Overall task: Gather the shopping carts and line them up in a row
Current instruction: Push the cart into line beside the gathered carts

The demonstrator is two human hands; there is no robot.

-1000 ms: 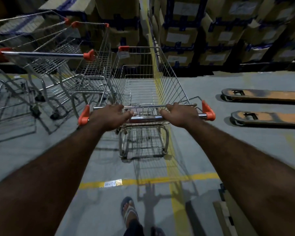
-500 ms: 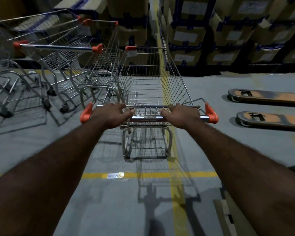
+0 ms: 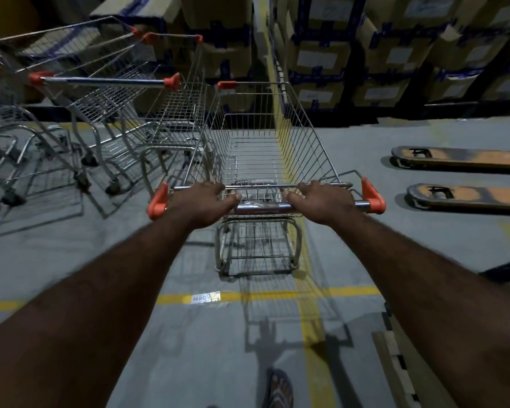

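A wire shopping cart [image 3: 265,142] with orange corner caps stands straight ahead of me on the grey floor. My left hand [image 3: 202,203] grips the left part of its chrome handle bar [image 3: 265,207]. My right hand [image 3: 321,201] grips the right part of the same bar. Close on its left stands another wire cart [image 3: 171,113], its handle bar [image 3: 103,81] pointing left. More carts [image 3: 9,148] stand nested at the far left edge.
Stacked cardboard boxes [image 3: 321,63] on dark racks line the far side. Two orange pallet-jack forks [image 3: 465,178] lie on the floor at right. Yellow floor lines [image 3: 306,294] cross under the cart. A wooden pallet corner [image 3: 395,366] sits at bottom right. My sandalled foot [image 3: 278,388] shows below.
The carts on the left have slid rightward and closer in view, and my foot has come forward at the bottom. Both hands keep their grip on the handle bar.
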